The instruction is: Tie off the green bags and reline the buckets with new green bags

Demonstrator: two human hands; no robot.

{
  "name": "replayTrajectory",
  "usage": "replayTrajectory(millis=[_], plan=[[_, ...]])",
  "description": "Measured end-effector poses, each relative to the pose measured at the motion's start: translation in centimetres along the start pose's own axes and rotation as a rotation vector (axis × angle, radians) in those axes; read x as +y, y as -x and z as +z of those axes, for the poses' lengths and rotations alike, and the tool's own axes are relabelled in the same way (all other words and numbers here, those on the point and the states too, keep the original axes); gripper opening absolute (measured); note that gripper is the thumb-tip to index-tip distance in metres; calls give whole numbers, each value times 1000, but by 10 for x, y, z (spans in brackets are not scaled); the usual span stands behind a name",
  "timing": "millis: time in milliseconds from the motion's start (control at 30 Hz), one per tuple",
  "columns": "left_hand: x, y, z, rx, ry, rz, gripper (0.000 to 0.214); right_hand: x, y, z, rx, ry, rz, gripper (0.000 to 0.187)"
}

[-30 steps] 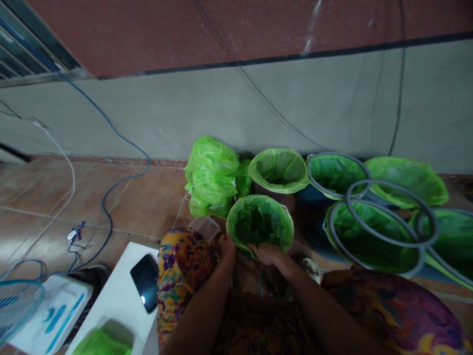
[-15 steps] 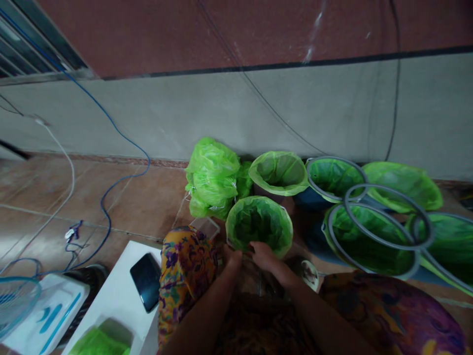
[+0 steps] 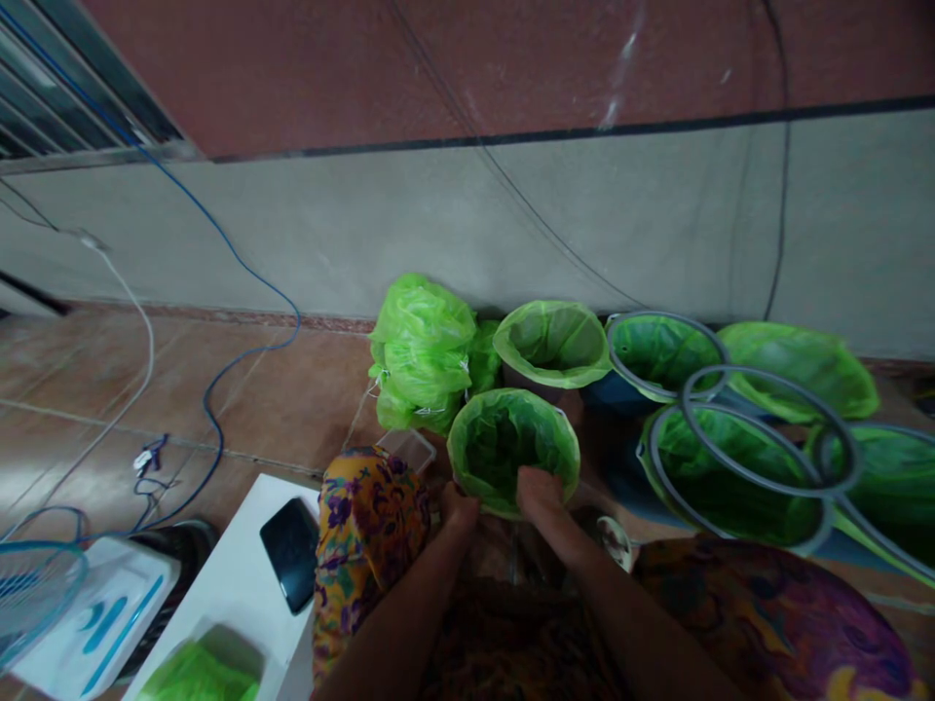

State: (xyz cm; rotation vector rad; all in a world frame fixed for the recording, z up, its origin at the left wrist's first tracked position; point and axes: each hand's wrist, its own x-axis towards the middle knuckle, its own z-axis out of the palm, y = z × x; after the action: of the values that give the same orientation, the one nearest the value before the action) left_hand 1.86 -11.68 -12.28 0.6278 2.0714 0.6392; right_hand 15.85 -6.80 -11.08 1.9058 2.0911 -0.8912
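In front of me stands a bin lined with a light-green see-through bag [image 3: 474, 438], its edge folded out over the rim. At the near left of the rim, my left hand [image 3: 457, 508] is closed on the bag's edge. Farther right along the same near rim, my right hand [image 3: 541, 490] also grips the bag, with its fingers bent over the edge and partly hidden. Just behind is a second green-lined bin [image 3: 553, 375]. A heap of bunched green bags [image 3: 424, 350] tied with white string lies to the left of both.
Several more lined bins stand at the right, among them one with a grey ring [image 3: 692, 387] resting across its top. A phone [image 3: 290, 555] lies on a white box [image 3: 241, 574] at the left. Near the floor's left side run a blue cable [image 3: 211, 389] and a scale [image 3: 109, 604].
My right hand has moved right along the near rim, away from my left hand, and its fingers now reach over the edge. My left hand has stayed almost in place.
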Motion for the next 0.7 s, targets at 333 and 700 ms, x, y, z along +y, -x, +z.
replayTrajectory(millis=[333,700], plan=[[25,14,-7,14,-21,-32,13,-38,1,32,-35,-448,-449,38],[23,25,-14,25,-35,-6,13,-22,-9,24,-137,-334,-376,40]])
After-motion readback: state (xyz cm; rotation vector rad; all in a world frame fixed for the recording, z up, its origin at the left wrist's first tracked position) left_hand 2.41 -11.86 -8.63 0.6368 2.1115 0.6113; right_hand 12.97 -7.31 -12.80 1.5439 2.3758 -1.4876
